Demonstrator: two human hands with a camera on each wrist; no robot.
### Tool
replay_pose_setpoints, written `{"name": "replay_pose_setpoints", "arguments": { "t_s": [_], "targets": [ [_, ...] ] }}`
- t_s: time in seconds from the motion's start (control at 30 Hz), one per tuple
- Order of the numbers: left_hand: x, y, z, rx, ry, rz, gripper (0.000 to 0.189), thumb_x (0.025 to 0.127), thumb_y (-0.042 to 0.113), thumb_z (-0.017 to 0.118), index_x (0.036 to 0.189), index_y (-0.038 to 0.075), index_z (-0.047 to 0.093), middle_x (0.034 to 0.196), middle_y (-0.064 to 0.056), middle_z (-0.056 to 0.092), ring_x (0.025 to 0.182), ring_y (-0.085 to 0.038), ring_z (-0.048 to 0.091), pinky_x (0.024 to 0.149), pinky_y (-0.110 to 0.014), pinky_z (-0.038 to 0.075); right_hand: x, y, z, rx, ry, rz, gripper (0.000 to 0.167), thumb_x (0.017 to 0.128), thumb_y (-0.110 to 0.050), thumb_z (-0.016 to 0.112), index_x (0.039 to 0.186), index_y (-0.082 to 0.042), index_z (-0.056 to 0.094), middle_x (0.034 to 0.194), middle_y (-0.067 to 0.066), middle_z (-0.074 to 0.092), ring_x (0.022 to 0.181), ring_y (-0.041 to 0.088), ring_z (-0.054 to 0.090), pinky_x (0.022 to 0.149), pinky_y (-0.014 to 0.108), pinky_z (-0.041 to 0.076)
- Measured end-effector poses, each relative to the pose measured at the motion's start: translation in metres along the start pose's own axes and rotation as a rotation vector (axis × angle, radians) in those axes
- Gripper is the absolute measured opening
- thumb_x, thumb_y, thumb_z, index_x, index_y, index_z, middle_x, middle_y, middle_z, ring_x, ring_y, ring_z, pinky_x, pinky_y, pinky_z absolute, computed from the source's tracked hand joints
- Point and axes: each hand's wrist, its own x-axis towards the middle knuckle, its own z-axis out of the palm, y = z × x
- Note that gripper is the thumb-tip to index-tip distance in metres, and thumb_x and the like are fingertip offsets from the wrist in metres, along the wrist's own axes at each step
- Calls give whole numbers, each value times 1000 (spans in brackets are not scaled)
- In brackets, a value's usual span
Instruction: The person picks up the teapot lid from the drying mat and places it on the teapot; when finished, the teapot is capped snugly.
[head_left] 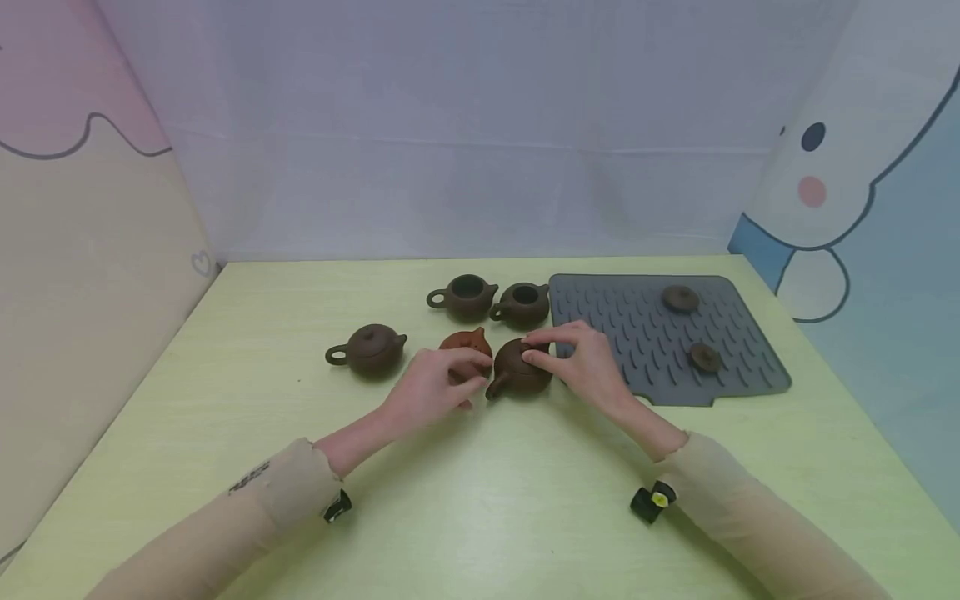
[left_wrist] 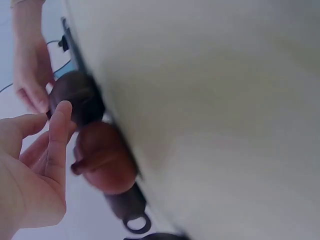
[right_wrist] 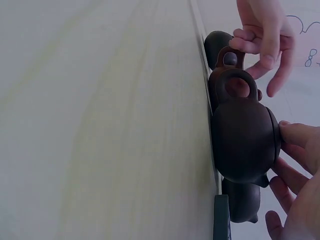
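Observation:
My right hand (head_left: 588,367) is at the top of a dark brown teapot (head_left: 517,375), its thumb and fingers pinching the teapot lid (right_wrist: 274,135), which sits on the pot. The lid's knob is mostly hidden by the fingers. Just left of it, my left hand (head_left: 431,387) hovers in front of a reddish-brown teapot (head_left: 457,340), with loosely bent fingers and nothing between them. In the left wrist view the reddish teapot (left_wrist: 107,157) stands beyond those fingers, beside the dark one (left_wrist: 77,95).
A lidded dark teapot (head_left: 372,350) stands to the left. Behind are two lidless dark teapots, one (head_left: 467,297) left of the other (head_left: 522,305). On the right, a grey ridged mat (head_left: 622,333) bears two loose lids, a larger one (head_left: 680,299) and a smaller one (head_left: 705,357).

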Motion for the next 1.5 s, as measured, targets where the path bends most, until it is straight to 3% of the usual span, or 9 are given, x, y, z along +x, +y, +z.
{"name": "replay_pose_setpoints", "arguments": {
  "t_s": [0.17,0.33,0.47,0.57,0.77,0.9,1.27,1.5],
  "targets": [
    [12,12,-31,38,40,49,26,93,16,68,118,16,71,99,-4,77,64,-11,73,55,-24,55,1,-1,0,2,-6,-2,23,83,-31,80,105,-24,79,106,-1,77,103,18,58,94,48,46],
    [29,23,-66,69,41,52,29,94,20,67,123,20,68,99,-5,77,67,-20,74,55,-32,56,1,-3,-1,18,-17,3,23,83,-31,80,105,-24,79,105,-1,77,103,21,57,93,49,46],
    [46,21,-87,86,35,58,33,95,22,67,127,21,66,105,-7,76,71,-16,74,61,-37,59,0,-3,-2,29,-26,10,23,83,-30,80,105,-23,79,105,0,77,104,26,56,91,49,46],
    [58,10,-96,101,41,59,35,95,23,67,130,21,65,112,-8,75,78,-16,74,66,-39,61,0,-1,-3,23,-27,12,23,83,-29,80,105,-23,79,104,0,77,103,28,56,91,49,46],
    [76,-19,-102,79,73,54,39,92,23,71,130,23,66,125,-7,70,106,-23,70,87,-44,57,0,0,-2,10,-26,2,23,83,-29,79,105,-23,79,104,0,77,102,28,56,90,48,46],
    [84,-38,-102,69,72,30,40,93,19,69,133,21,64,134,-9,65,113,-27,68,97,-47,52,0,0,-1,7,-24,-6,23,83,-29,80,105,-22,79,104,0,77,102,29,56,89,49,46],
    [96,-63,-98,40,4,-99,40,95,3,61,135,5,60,133,-23,61,119,-38,64,103,-50,50,0,0,-1,11,-21,-6,23,82,-28,80,105,-23,79,104,0,77,101,28,56,89,49,46],
    [100,-74,-97,111,-31,-140,37,93,1,60,130,5,63,119,-21,70,114,-35,67,104,-49,48,1,1,-1,5,-41,-2,22,84,-30,79,105,-23,78,104,-1,77,103,30,56,90,51,47]
  ]
}}
